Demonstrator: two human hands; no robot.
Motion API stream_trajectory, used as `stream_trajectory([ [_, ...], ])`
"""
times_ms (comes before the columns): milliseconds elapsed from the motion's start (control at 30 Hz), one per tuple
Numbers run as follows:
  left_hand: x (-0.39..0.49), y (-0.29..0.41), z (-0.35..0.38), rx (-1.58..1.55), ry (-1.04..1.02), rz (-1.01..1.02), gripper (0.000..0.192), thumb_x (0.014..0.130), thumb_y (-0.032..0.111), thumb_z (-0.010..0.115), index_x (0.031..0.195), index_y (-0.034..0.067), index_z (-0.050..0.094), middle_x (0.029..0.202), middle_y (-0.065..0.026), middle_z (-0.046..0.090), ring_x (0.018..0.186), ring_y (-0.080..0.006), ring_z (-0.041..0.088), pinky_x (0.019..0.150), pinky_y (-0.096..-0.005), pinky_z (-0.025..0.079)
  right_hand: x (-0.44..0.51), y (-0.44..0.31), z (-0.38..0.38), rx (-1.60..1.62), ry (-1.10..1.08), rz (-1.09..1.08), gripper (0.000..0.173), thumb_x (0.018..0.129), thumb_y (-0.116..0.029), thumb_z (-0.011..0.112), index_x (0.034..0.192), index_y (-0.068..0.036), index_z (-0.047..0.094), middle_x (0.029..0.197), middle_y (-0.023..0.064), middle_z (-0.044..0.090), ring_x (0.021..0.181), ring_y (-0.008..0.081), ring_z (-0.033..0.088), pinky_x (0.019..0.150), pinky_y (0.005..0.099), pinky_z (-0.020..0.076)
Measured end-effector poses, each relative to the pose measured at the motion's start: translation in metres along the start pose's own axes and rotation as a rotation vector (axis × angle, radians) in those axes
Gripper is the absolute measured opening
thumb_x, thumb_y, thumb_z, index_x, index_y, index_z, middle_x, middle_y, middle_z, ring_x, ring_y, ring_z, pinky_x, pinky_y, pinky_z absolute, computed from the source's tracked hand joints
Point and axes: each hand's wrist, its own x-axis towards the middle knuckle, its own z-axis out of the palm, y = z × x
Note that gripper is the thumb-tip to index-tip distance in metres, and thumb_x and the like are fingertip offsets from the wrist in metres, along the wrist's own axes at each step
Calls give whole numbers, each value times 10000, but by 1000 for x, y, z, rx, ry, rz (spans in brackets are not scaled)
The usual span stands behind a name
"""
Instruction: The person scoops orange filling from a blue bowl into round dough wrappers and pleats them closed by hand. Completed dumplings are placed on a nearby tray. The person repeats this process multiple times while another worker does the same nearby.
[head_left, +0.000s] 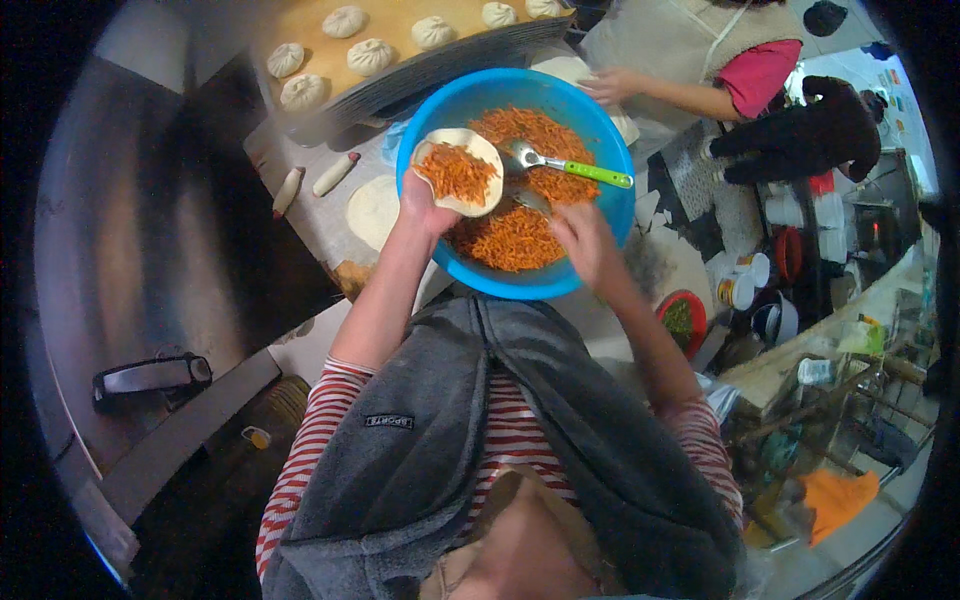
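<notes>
In my left hand (427, 202) lies a round dough wrapper (491, 196) topped with shredded orange filling (457, 172), held over the left side of a blue plastic basin (626, 161). My right hand (589, 236) is over the basin's lower right and grips a metal spoon (531, 201), its bowl at the filling. More orange shredded filling (517, 240) fills much of the basin. A second spoon with a green handle (598, 174) rests in the basin, its handle end across the right rim. A flat dough round (373, 213) lies on the worktop left of the basin.
Several pleated buns (370, 57) sit on a tray (420, 9) beyond the basin. Two dough-coloured sticks with reddish ends (335, 174) lie at left. A co-worker's hand (611, 86) touches dough behind the basin. Another person (806, 135) stands farther right. A red bowl of green food (681, 322) stands at right.
</notes>
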Motion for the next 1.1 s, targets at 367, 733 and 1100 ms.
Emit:
stream_trajectory([
  [367, -35, -13, 14, 91, -96, -316, 528, 1048, 446, 291, 1320, 51, 514, 1275, -162, 609, 1115, -300, 635, 963, -463, 528, 60, -13, 8, 389, -142, 173, 258, 917, -221, 629, 816, 16, 623, 731, 148, 611, 656, 242, 583, 620, 380, 445],
  [733, -39, -9, 22, 275, -64, -282, 532, 1045, 479, 295, 1363, 98, 485, 1295, -110, 600, 1142, -270, 616, 992, -436, 505, 65, -15, 14, 688, -177, 330, 217, 957, -210, 602, 843, -25, 603, 671, 28, 547, 606, 86, 495, 510, 290, 391],
  [1100, -46, -12, 37, 674, -150, -204, 356, 991, 199, 568, 1312, 61, 506, 1190, -62, 639, 1048, -166, 647, 886, -322, 549, 74, -26, 7, 906, -159, 345, 140, 939, -166, 633, 896, -37, 601, 636, -24, 532, 551, 60, 491, 458, 251, 366],
])
